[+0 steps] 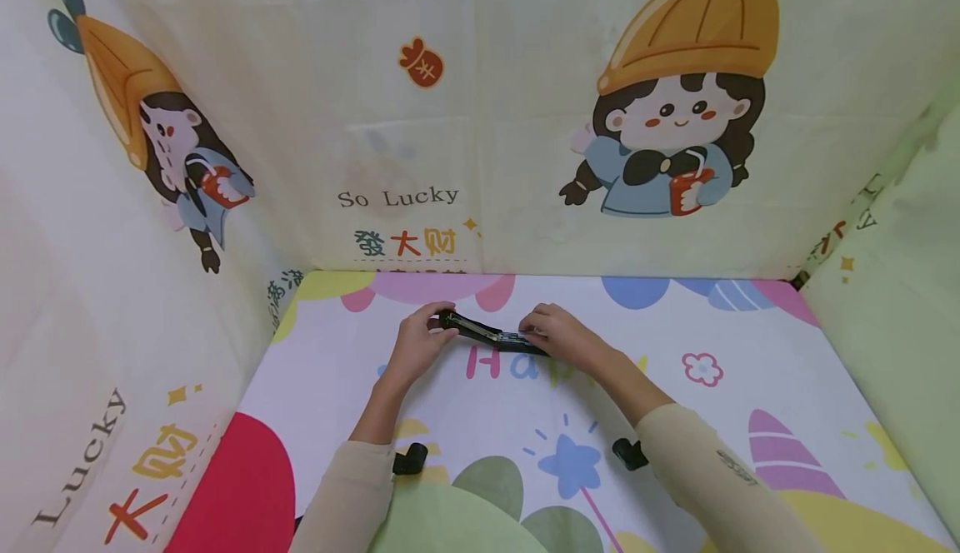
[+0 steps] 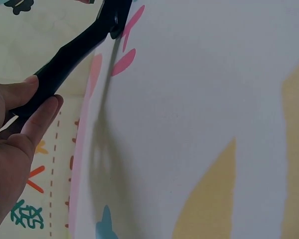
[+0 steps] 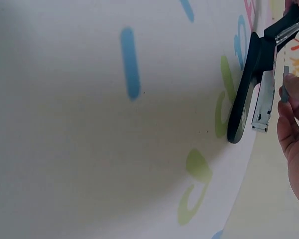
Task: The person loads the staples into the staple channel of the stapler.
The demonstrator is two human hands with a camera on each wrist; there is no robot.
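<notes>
A black stapler (image 1: 471, 328) lies opened out over the printed tabletop, its top arm swung back to the left. My left hand (image 1: 418, 343) grips the end of that raised arm between thumb and fingers; the left wrist view shows the dark arm (image 2: 72, 62) pinched there. On the right, the stapler's base (image 3: 243, 94) rests on the table with the metal staple channel (image 3: 263, 102) angled above it. My right hand (image 1: 567, 338) is beside this channel, pinching a short grey strip of staples (image 3: 285, 85) between thumb and fingertips.
The white tabletop (image 1: 337, 386) carries colourful printed shapes and letters. Cream cloth walls (image 1: 525, 145) with cartoon figures rise behind and at both sides. Black wrist-worn pieces (image 1: 410, 459) stick out near each sleeve.
</notes>
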